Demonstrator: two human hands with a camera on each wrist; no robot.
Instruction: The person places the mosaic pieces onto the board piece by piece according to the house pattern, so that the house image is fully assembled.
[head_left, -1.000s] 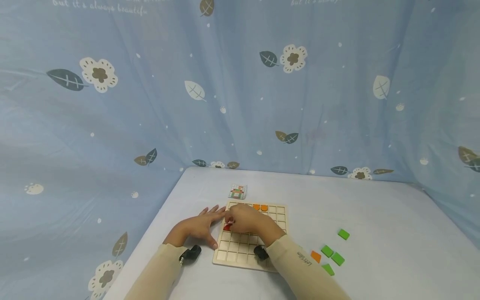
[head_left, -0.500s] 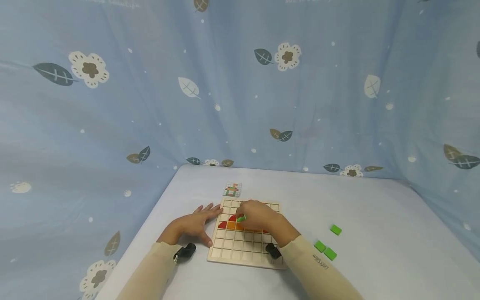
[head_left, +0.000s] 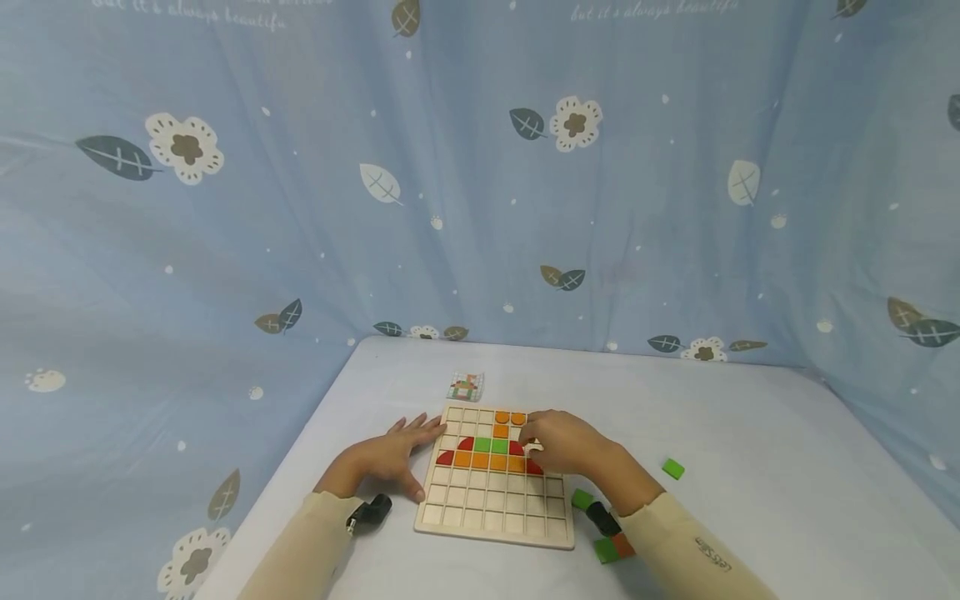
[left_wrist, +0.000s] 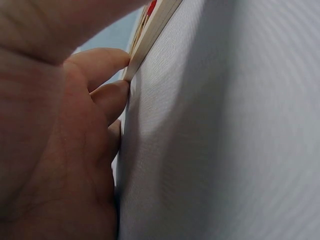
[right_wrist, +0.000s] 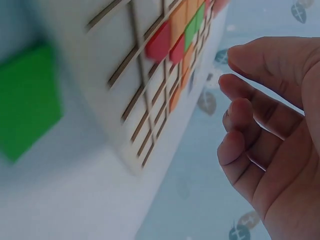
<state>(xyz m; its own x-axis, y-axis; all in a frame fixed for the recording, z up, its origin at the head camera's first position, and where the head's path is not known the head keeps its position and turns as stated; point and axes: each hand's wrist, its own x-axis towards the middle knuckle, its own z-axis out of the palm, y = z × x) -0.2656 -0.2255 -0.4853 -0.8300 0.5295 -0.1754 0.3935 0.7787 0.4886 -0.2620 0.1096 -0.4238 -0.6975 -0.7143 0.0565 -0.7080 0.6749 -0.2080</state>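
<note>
A wooden grid board (head_left: 495, 502) lies on the table. My left hand (head_left: 386, 458) rests flat beside its left edge, fingertips and thumb touching the rim; in the left wrist view the fingers (left_wrist: 102, 67) meet the board's side. My right hand (head_left: 572, 443) hovers by the board's right side, and in the right wrist view its loosely curled fingers (right_wrist: 260, 107) hold nothing. On the grid sit two green squares (head_left: 492, 446) between red rounded pieces (head_left: 467, 443), over an orange row (head_left: 480, 460) with red ends. Higher up are an orange square (head_left: 501, 432) and orange round pieces (head_left: 502, 417).
Behind the board lies a small pattern card (head_left: 465, 386). Loose green pieces (head_left: 582, 500) and an orange piece (head_left: 622, 545) lie near the right forearm. Another green piece (head_left: 673, 468) sits farther right. A patterned blue curtain (head_left: 480, 208) hangs around the table.
My right hand has let go of a green square, which now sits on the board, and has moved right, uncovering the coloured pieces. The left hand stays at the board's edge.
</note>
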